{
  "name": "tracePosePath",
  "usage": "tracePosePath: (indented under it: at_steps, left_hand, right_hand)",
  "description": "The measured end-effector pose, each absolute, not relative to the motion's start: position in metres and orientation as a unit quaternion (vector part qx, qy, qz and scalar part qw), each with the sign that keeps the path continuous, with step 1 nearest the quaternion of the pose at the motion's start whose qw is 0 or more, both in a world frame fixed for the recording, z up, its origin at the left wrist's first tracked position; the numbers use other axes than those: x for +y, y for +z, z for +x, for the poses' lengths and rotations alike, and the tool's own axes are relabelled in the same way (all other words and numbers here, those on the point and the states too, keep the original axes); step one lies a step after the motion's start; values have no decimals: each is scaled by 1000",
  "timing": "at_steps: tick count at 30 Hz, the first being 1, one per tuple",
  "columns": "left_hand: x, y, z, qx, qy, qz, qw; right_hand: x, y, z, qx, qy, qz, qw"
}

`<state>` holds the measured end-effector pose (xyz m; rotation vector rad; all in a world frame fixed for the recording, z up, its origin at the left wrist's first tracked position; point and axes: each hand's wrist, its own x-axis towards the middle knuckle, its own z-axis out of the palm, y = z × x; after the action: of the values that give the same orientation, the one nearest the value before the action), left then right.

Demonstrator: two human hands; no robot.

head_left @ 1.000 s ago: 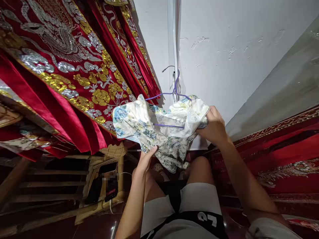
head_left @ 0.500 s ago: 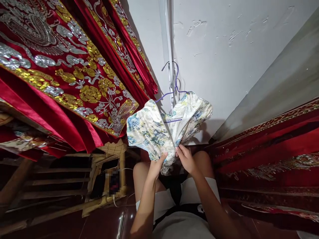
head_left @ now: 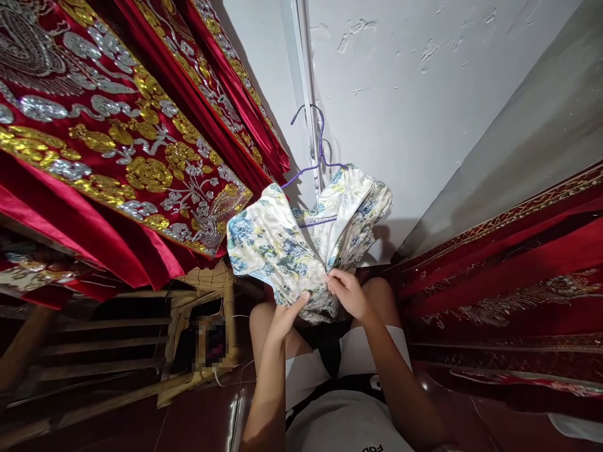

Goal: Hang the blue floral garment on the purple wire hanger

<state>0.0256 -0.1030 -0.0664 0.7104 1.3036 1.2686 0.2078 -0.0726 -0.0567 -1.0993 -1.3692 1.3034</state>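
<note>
A small white garment with a blue and yellow flower print [head_left: 282, 245] hangs on a purple wire hanger [head_left: 315, 143] in front of me, the hook sticking up against the white wall. My left hand [head_left: 286, 315] pinches the garment's lower edge with thumb and fingers. My right hand [head_left: 347, 292] grips the same lower edge just to the right, fingers closed on the cloth. Both hands sit close together above my knees.
Red velvet robes with gold and silver embroidery [head_left: 117, 138] hang at the left. More red embroidered cloth [head_left: 509, 263] lies at the right. A bamboo stool [head_left: 207, 339] with a phone on it stands at lower left. A white pipe [head_left: 305, 81] runs up the wall.
My right hand left the garment's upper right shoulder and came down to its lower edge beside my left hand. The garment now hangs narrower and folded inward on the hanger.
</note>
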Motion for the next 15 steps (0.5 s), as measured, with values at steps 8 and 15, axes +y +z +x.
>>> tracePosePath:
  at_steps: [8, 15]
  left_hand:
    - [-87, -85, 16, 585, 739, 285, 173]
    - [-87, -82, 67, 539, 440, 659, 285]
  right_hand:
    - [-78, -59, 211, -325, 708, -368, 508]
    - [-75, -42, 200, -433, 670, -422, 430]
